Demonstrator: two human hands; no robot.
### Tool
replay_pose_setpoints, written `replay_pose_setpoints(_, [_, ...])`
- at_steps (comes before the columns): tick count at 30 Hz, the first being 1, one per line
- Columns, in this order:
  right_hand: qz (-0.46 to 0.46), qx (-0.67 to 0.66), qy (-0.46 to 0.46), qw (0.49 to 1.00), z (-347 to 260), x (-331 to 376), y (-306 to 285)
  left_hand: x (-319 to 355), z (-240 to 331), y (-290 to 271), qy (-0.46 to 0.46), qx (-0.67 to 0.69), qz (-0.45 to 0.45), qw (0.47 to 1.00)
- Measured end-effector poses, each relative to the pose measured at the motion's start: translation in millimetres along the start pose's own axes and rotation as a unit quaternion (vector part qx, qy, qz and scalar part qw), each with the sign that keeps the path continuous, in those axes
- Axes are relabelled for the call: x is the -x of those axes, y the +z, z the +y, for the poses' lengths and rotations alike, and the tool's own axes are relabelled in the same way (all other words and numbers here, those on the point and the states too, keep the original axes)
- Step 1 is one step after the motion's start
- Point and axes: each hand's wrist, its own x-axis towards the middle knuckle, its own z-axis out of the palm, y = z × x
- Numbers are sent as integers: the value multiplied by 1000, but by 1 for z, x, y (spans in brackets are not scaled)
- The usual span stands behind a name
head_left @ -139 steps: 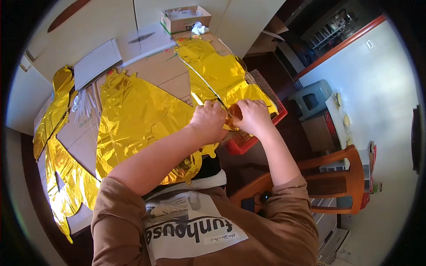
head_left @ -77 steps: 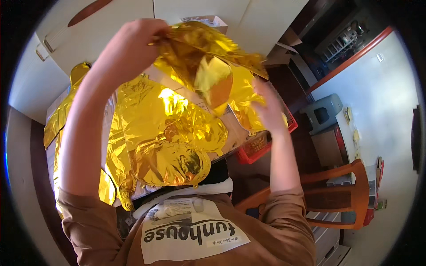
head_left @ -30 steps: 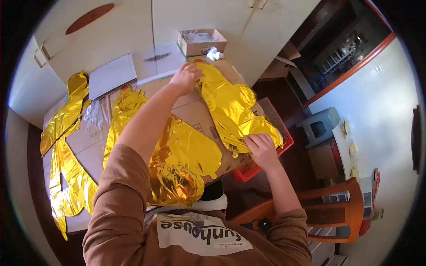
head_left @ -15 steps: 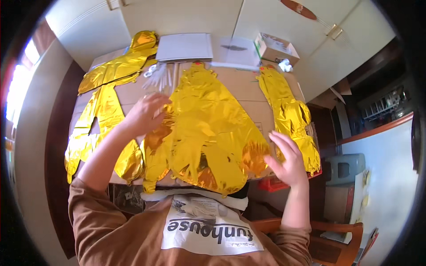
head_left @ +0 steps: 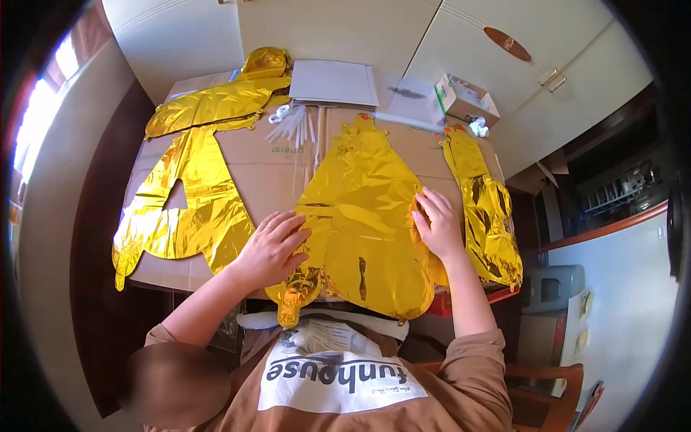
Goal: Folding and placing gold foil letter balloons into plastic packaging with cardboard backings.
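Note:
A gold foil balloon [head_left: 367, 216], flat and uninflated, lies in the middle of the table with its narrow end away from me. My left hand [head_left: 277, 248] rests on its left edge, fingers extended and touching the foil. At the opposite edge, the fingers of my right hand [head_left: 437, 225] lie on turned-in foil, thumb apart. Both sides of the balloon look folded inward; a crumpled flap sticks out near my left wrist. Another flat gold balloon [head_left: 205, 173], shaped like a letter A, lies to the left.
More gold foil balloons [head_left: 209, 104] are stacked at the far left, and a folded one [head_left: 489, 209] lies along the right side. Clear straws [head_left: 294, 128], a white board [head_left: 335, 83] and an open box [head_left: 468, 101] stand along the back. Cardboard [head_left: 270, 169] covers the table.
Both hands have come down onto the middle balloon, my left toward me and my right inward. Its right side is now turned in and its outline narrower. The view has shifted slightly.

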Motion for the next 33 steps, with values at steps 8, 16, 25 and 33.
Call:
replay_pose_setpoints(8, [-33,18,18,999,-6,-9,-3,1,-4,-2,-5,22,-1,1000])
replay_pose_setpoints(16, [-22,46,0,999,-1,-12,2,1,-7,-2,-2,24,2,1000])
replay_pose_setpoints(25, [0,33,-7,999,-1,-10,5,1,-7,-1,-12,28,-6,1000])
replay_pose_setpoints(33, [4,32,-14,999,-1,-13,6,1,-13,1,-4,35,5,999])
